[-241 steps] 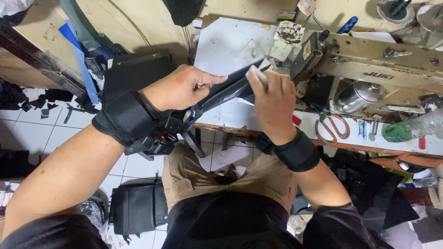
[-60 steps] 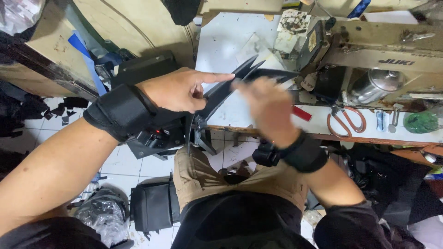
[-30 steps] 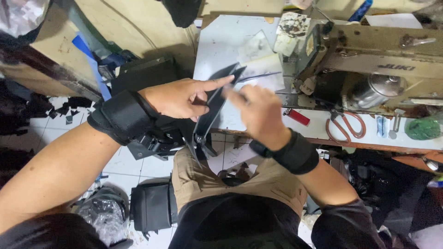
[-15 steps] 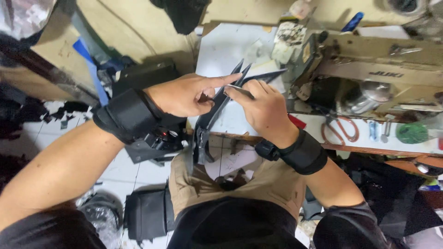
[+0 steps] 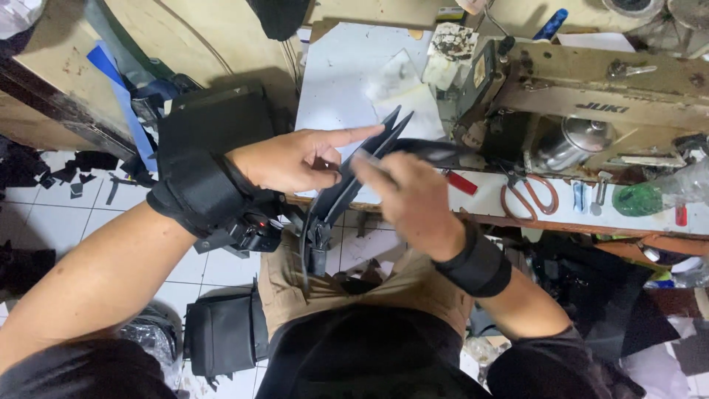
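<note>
Together, the left hand (image 5: 292, 159) and right hand (image 5: 410, 196) gripped a stiff black strap piece (image 5: 347, 188). Beyond lay a white tabletop (image 5: 332, 81) and beige sewing machine (image 5: 591, 96).

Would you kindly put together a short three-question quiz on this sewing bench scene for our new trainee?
1. True or false: both hands grip the black strap piece.
2. Which lies nearer the orange-handled scissors: A, the right hand, or B, the left hand?
3. Fill in: the left forefinger points toward the beige ___ machine.

Key: 1 true. 2 A. 3 sewing.
</note>
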